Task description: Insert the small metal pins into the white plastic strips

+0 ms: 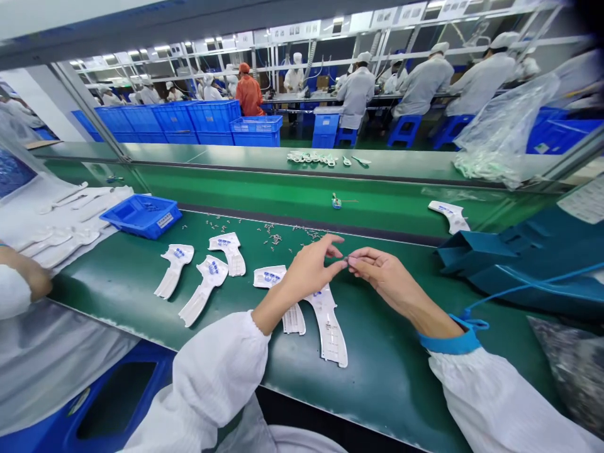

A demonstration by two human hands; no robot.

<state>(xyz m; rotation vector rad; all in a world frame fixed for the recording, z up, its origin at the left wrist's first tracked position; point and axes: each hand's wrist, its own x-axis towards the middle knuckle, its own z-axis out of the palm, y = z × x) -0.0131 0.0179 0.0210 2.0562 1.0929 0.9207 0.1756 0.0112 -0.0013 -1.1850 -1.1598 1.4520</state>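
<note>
My right hand (pixel 389 277) pinches a small dark part (pixel 346 258), too small to name, between thumb and fingertips. Close beside it, my left hand (pixel 314 264) has its thumb and fingers apart, the thumb tip at or near that part; whether it touches I cannot tell. Under my hands lies a white gun-shaped plastic shell half (pixel 333 333) with its ribbed inside up. Another shell half (pixel 268 277) is partly hidden by my left wrist. Further left rest more white shell halves (pixel 207 286), each with blue pieces inside. Tiny metallic parts (pixel 274 238) are scattered behind them.
A blue bin (pixel 141 215) stands at the left, by another person's arm (pixel 23 274). Across the green belt (pixel 264 192) sit a small bottle-like item (pixel 336 201) and another white shell (pixel 450 216). Teal holders (pixel 514 258) stand right. A blue cord (pixel 533 286) runs from my right wrist strap.
</note>
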